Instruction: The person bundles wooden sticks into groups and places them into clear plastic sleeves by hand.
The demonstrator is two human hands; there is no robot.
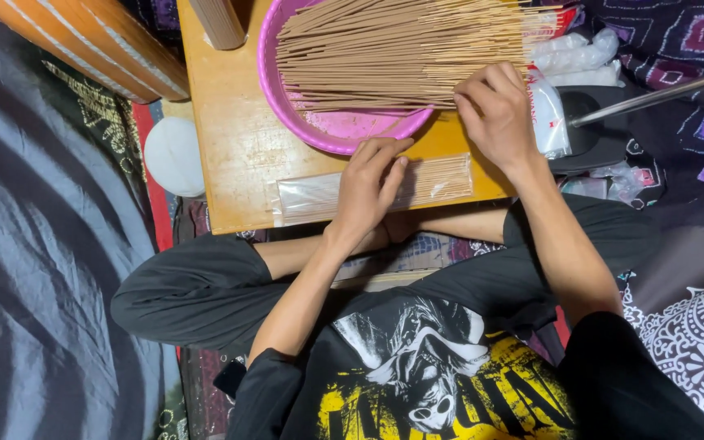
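My left hand [372, 186] lies flat on a clear plastic sleeve [311, 195] partly filled with thin brown sticks, at the near edge of a small wooden table [234, 138]. My right hand [495, 110] reaches over the table's right side, its fingers curled on the ends of a large heap of brown incense sticks [393, 53]. That heap lies across a pink plastic basin [344, 130] at the table's far side.
A white round object [173, 155] sits left of the table. Clear plastic packets [572, 57] and a black object with a metal rod [653, 98] lie to the right. Patterned cloth covers the floor; my crossed legs are under the table.
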